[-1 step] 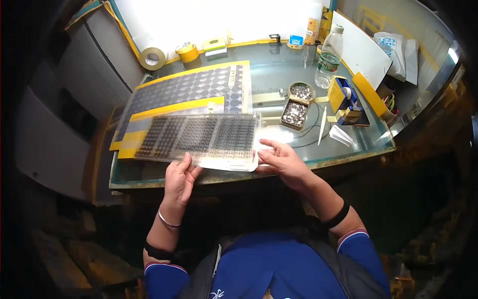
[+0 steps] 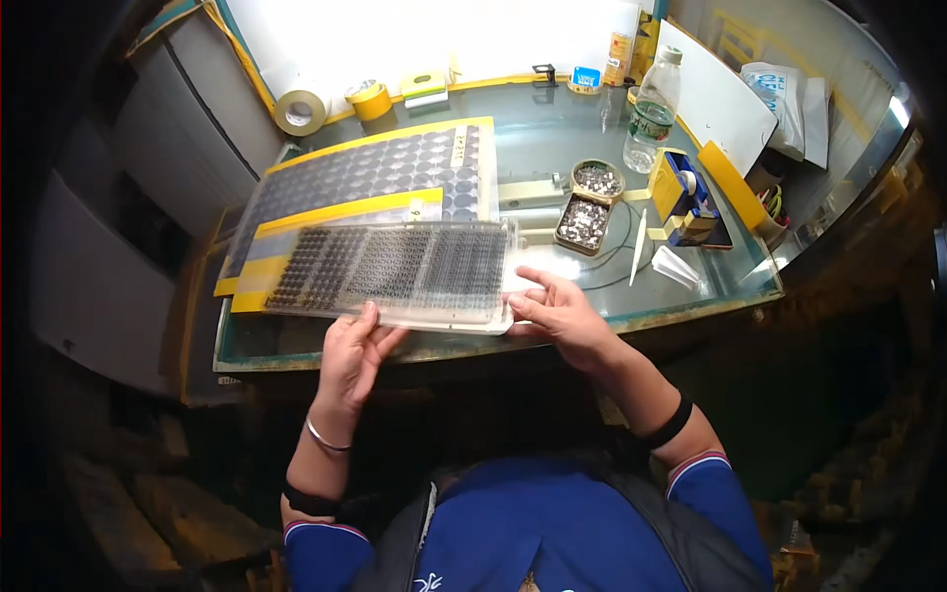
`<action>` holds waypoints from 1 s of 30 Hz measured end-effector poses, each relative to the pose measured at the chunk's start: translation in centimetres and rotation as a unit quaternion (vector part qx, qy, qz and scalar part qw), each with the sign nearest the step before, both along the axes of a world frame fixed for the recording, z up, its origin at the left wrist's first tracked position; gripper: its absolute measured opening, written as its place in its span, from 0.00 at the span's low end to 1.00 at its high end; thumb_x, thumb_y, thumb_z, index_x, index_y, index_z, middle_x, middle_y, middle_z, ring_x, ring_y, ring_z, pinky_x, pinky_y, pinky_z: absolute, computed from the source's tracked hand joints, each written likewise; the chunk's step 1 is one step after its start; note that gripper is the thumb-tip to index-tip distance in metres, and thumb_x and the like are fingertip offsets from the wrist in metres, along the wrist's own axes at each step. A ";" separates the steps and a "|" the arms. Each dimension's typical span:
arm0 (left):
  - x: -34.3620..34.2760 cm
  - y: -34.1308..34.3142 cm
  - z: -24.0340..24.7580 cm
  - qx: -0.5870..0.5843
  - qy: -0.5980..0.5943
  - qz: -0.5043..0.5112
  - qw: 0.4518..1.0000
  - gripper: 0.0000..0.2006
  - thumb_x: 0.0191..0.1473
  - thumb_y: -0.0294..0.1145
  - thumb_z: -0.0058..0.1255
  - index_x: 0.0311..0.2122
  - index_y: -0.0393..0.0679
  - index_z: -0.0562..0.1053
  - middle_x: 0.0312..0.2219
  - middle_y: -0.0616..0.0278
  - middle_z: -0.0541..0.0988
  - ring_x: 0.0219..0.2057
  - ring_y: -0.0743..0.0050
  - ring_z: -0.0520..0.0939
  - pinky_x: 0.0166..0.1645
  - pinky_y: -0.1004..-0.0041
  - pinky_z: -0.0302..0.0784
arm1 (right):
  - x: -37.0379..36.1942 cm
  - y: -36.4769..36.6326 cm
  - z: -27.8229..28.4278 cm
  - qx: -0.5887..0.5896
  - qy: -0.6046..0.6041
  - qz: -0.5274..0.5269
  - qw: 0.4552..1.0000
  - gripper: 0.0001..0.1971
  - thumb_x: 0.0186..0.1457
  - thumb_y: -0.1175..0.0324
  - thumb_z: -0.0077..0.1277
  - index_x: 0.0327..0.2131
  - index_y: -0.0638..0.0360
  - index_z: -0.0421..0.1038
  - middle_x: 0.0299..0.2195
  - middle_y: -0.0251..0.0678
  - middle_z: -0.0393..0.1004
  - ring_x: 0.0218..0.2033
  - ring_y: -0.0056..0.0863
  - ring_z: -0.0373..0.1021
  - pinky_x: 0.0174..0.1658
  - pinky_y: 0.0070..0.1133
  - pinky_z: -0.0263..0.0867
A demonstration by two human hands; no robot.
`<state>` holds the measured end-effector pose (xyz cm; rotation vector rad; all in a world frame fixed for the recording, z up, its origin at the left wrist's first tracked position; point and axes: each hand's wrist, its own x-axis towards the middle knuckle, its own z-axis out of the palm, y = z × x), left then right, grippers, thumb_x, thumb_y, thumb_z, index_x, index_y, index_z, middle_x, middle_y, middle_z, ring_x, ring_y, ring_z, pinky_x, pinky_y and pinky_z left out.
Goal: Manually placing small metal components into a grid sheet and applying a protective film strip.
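Observation:
A clear patterned sheet (image 2: pixel 390 271) with dark rows of fine marks is held up in front of me, slightly blurred, over the near left part of the glass-topped table. White shows along its near and right edges, so there may be more than one layer. My left hand (image 2: pixel 353 350) grips the near edge, thumb on top and fingers underneath. At the near right corner, my right hand (image 2: pixel 562 321) pinches the sheet between thumb and fingers. Beneath it lie a yellow-edged sheet (image 2: pixel 345 219) and a larger sheet with dark round shapes (image 2: pixel 380 163).
Two small tins (image 2: pixel 584 225) (image 2: pixel 598 180) of tiny silvery pieces stand right of the sheets. Beyond are a plastic bottle (image 2: pixel 651 118), a blue tape dispenser (image 2: pixel 681 202) and white tweezers (image 2: pixel 639 247). Tape rolls (image 2: pixel 300 113) (image 2: pixel 370 101) stand at the back left, near a bright panel (image 2: pixel 424 39).
The held sheet has shifted very slightly up and left, its near edge rising a little with my hands. Both hands keep their grip.

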<state>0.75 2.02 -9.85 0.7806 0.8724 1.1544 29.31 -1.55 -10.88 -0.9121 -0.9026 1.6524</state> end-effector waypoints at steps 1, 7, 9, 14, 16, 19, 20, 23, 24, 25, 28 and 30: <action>-0.2 -0.3 1.0 -0.052 0.029 -0.074 0.995 0.13 0.64 0.35 0.44 0.45 0.34 0.70 0.40 0.48 0.79 0.39 0.61 0.83 0.44 0.70 0.83 | 0.2 0.2 0.0 -0.007 -0.002 0.001 1.000 0.34 0.61 0.71 0.49 0.63 0.73 0.42 0.44 0.42 0.72 0.40 0.25 0.74 0.43 0.20 0.74; 2.5 -2.7 3.0 0.090 0.253 -0.145 0.952 0.08 0.57 0.31 0.56 0.32 0.36 0.77 0.24 0.59 0.81 0.22 0.79 0.81 0.25 0.80 0.77 | 0.9 0.6 0.0 0.023 -0.002 -0.034 0.999 0.30 0.61 0.73 0.50 0.61 0.72 0.48 0.43 0.41 0.73 0.41 0.23 0.73 0.43 0.20 0.74; 4.3 -1.9 1.8 0.379 0.403 -0.033 0.832 0.04 0.51 0.26 0.60 0.32 0.38 0.78 0.24 0.60 0.81 0.22 0.77 0.81 0.27 0.78 0.76 | 0.8 0.5 0.4 0.019 -0.016 -0.034 0.999 0.30 0.61 0.73 0.50 0.62 0.72 0.48 0.44 0.41 0.73 0.42 0.24 0.73 0.44 0.21 0.74; 8.5 -1.0 1.9 0.558 0.474 0.021 0.680 0.14 0.44 0.32 0.67 0.36 0.38 0.80 0.36 0.53 0.82 0.39 0.56 0.83 0.47 0.65 0.78 | 0.9 0.4 0.2 0.021 -0.027 -0.035 0.999 0.29 0.62 0.73 0.48 0.62 0.71 0.48 0.47 0.44 0.72 0.46 0.25 0.71 0.46 0.23 0.73; 9.0 -0.7 1.0 0.524 0.491 -0.032 0.695 0.18 0.43 0.37 0.67 0.38 0.38 0.80 0.39 0.50 0.81 0.46 0.52 0.81 0.53 0.62 0.75 | 0.9 0.3 -0.1 0.021 -0.025 -0.030 0.999 0.30 0.62 0.73 0.48 0.62 0.70 0.48 0.47 0.44 0.71 0.46 0.25 0.71 0.46 0.22 0.73; 8.6 -0.1 -0.1 0.533 0.497 -0.055 0.682 0.19 0.42 0.38 0.67 0.39 0.38 0.79 0.40 0.49 0.81 0.48 0.53 0.80 0.55 0.62 0.74 | 1.1 0.3 0.2 0.015 -0.024 -0.021 0.999 0.31 0.61 0.73 0.50 0.63 0.70 0.47 0.48 0.45 0.71 0.46 0.25 0.71 0.47 0.22 0.72; 8.5 0.1 -0.2 0.532 0.498 -0.055 0.682 0.19 0.42 0.38 0.67 0.39 0.38 0.79 0.40 0.49 0.81 0.48 0.53 0.80 0.55 0.62 0.74 | 1.1 0.3 0.5 0.010 -0.029 -0.013 0.999 0.33 0.60 0.74 0.51 0.63 0.70 0.46 0.48 0.45 0.70 0.46 0.26 0.71 0.48 0.22 0.72; 8.2 0.5 -0.4 0.521 0.473 -0.071 0.707 0.18 0.44 0.36 0.66 0.39 0.37 0.78 0.40 0.48 0.81 0.47 0.53 0.80 0.55 0.61 0.74 | 1.5 0.0 0.8 0.036 -0.014 0.019 0.999 0.36 0.56 0.77 0.54 0.64 0.70 0.45 0.50 0.47 0.69 0.45 0.26 0.72 0.48 0.22 0.71; 8.2 0.5 -0.4 0.527 0.471 -0.067 0.704 0.16 0.47 0.33 0.63 0.41 0.37 0.78 0.40 0.48 0.81 0.46 0.52 0.81 0.55 0.61 0.75 | 1.6 0.1 0.7 0.036 -0.013 0.020 0.999 0.36 0.56 0.77 0.54 0.64 0.70 0.45 0.50 0.47 0.69 0.45 0.26 0.72 0.48 0.22 0.71; 8.2 0.5 -0.5 0.534 0.468 -0.062 0.701 0.14 0.49 0.30 0.61 0.42 0.38 0.77 0.39 0.47 0.81 0.45 0.51 0.81 0.54 0.61 0.76 | 1.7 0.1 0.6 0.035 -0.011 0.023 0.999 0.37 0.55 0.79 0.55 0.64 0.70 0.45 0.50 0.47 0.68 0.45 0.27 0.72 0.49 0.22 0.71; 8.3 0.4 -0.4 0.568 0.477 -0.030 0.670 0.13 0.53 0.24 0.54 0.45 0.38 0.75 0.36 0.45 0.81 0.40 0.49 0.82 0.49 0.61 0.78 | 1.6 0.2 0.2 0.032 -0.010 0.016 0.999 0.39 0.53 0.81 0.56 0.64 0.70 0.44 0.50 0.47 0.68 0.45 0.27 0.72 0.49 0.23 0.71; 8.7 0.0 -0.6 0.541 0.460 -0.019 0.704 0.14 0.53 0.22 0.52 0.47 0.38 0.74 0.36 0.45 0.80 0.39 0.49 0.82 0.48 0.61 0.79 | 1.5 0.3 0.1 0.029 -0.013 0.008 0.999 0.39 0.53 0.82 0.55 0.64 0.70 0.44 0.50 0.47 0.68 0.45 0.28 0.72 0.49 0.23 0.72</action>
